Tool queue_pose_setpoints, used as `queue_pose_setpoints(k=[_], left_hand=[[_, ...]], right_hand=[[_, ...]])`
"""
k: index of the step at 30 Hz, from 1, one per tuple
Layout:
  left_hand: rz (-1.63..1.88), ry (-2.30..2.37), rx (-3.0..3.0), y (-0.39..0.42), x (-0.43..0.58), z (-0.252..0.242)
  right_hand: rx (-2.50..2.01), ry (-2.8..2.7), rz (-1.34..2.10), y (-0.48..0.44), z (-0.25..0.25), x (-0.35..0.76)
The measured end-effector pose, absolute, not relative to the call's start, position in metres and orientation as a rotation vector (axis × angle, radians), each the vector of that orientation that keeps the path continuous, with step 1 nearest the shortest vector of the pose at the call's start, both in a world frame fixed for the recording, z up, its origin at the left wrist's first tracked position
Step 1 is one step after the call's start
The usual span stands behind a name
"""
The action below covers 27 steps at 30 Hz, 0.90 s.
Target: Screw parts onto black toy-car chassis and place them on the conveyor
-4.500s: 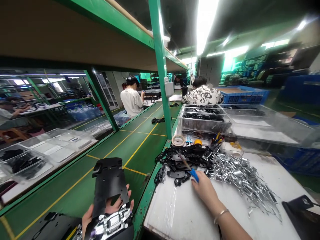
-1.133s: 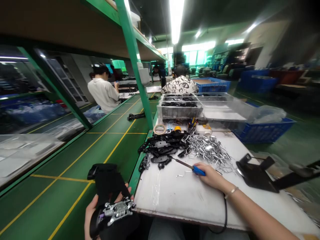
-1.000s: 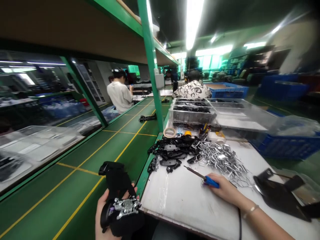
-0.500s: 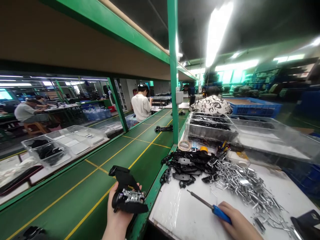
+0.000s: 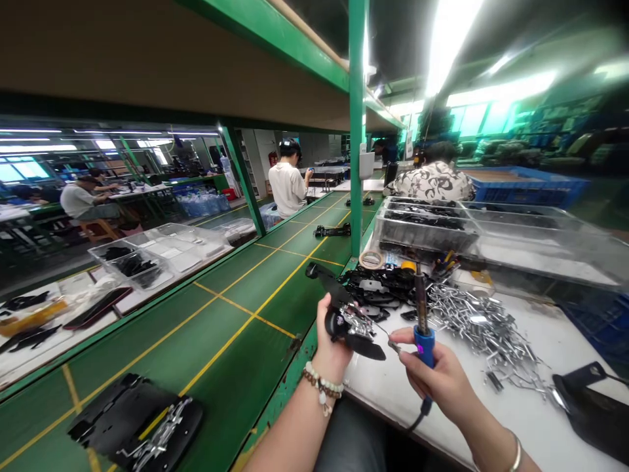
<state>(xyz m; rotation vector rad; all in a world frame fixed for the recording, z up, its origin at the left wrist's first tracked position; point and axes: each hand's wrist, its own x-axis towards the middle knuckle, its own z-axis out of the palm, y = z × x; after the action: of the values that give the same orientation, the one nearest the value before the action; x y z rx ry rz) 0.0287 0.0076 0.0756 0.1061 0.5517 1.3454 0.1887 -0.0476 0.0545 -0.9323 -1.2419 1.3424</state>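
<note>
My left hand grips a black plastic part with a silvery metal linkage set in its middle, held over the edge between the green belt and the white table. My right hand is closed round the blue handle of a soldering iron, whose brownish barrel points up and whose cord hangs below. Between that hand's thumb and forefinger is a small thin metal piece, close to the linkage; whether it touches cannot be made out. A similar black part with metal linkage lies on the belt at lower left.
Bent metal rods are heaped on the white table, beside piled black parts and a tape roll. A green post rises at the belt's edge. Clear bins stand behind. Other people sit farther off.
My left hand has raised the black part and tilted it. My right hand has lifted the soldering iron off the table side, turned it upright and come close to the part. The view has shifted.
</note>
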Motion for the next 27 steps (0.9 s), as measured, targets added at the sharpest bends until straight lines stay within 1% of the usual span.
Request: queue_pose_setpoints(k=[4, 9, 16, 21, 27], left_hand=[[1.210, 0.459, 0.218, -0.007, 0.038, 0.072], [1.165, 0.425, 0.236, -0.013, 0.045, 0.065], [1.162, 0.447, 0.247, -0.017, 0.046, 0.066], [1.235, 0.470, 0.254, -0.019, 0.049, 0.070], [1.243, 0.449, 0.259, -0.017, 0.051, 0.065]], right_hand=[[-0.942, -1.283, 1.306, -0.048, 0.059, 0.192], [-0.959, -1.331, 1.276, -0.052, 0.060, 0.191], [-0.966, -1.379, 1.259, -0.058, 0.059, 0.192], [-0.945, -1.404, 1.257, -0.060, 0.057, 0.192], [-0.932, -1.443, 1.251, -0.060, 0.054, 0.193]])
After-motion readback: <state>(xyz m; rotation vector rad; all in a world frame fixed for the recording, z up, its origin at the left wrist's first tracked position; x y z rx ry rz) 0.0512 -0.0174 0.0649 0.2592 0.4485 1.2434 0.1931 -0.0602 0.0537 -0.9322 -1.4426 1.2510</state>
